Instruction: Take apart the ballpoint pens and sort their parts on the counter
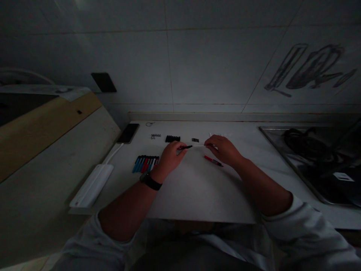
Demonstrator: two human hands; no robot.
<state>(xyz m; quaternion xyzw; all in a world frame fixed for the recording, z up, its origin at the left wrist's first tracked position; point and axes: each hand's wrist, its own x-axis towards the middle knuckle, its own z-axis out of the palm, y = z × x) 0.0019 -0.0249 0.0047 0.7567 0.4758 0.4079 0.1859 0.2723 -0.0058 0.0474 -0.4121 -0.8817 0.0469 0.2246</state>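
My left hand (172,156), wearing a dark wristwatch, pinches a short black pen part (189,146). A thin white pen refill (199,145) runs from that part to the fingertips of my right hand (224,149), which are closed on its other end. Whether the refill's tip sits inside the black part is too small to tell. Below my right hand lies a red and black pen piece (213,161). Beside my left wrist is a row of blue, red and white pen barrels (144,164). Behind my left hand stand several black pen parts (172,138) in a row.
Small springs (155,135) and a group of tiny dark pieces (195,140) lie toward the back. Thin pale sticks (214,134) show behind my right hand. A phone (129,133) and a cabled white power strip (91,186) are left; a metal-rimmed dark recess (291,169) is right.
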